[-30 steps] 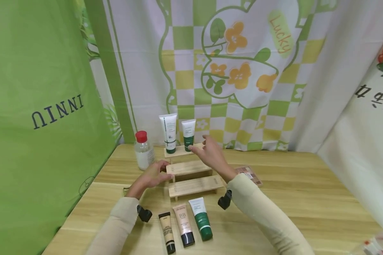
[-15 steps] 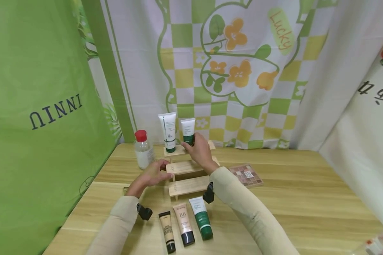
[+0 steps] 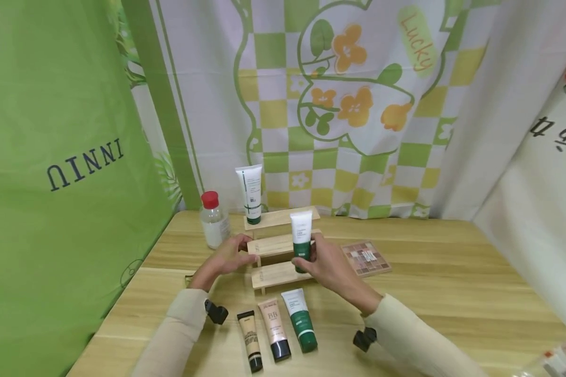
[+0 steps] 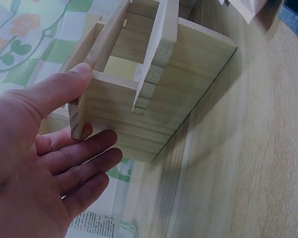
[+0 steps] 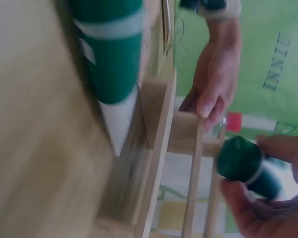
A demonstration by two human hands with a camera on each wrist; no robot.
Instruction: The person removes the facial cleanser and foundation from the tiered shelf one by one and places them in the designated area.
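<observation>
My right hand (image 3: 327, 262) grips a small white-and-green squeeze tube (image 3: 302, 235) by its green lower end, cap down, in front of the wooden tiered stand (image 3: 283, 275). In the right wrist view the tube's green cap (image 5: 240, 159) shows between thumb and fingers. At the stand's left end, my left hand (image 3: 228, 256) pinches the middle step's edge. The left wrist view has the thumb over that step (image 4: 78, 116) and the index finger under it, other fingers extended. A taller white tube (image 3: 251, 193) stands upright on the top step.
Before the stand lie a yellow-beige black-capped tube (image 3: 249, 337), a pink BB tube (image 3: 272, 324) and a green-and-white tube (image 3: 299, 319). A red-capped bottle (image 3: 214, 222) stands left, an eyeshadow palette (image 3: 367, 257) lies right. A clear plastic item (image 3: 558, 361) sits at the lower right corner.
My right hand has taken hold of the small tube on the top step, lifted it off and brought it toward me and to the right. The left hand stays at the stand.
</observation>
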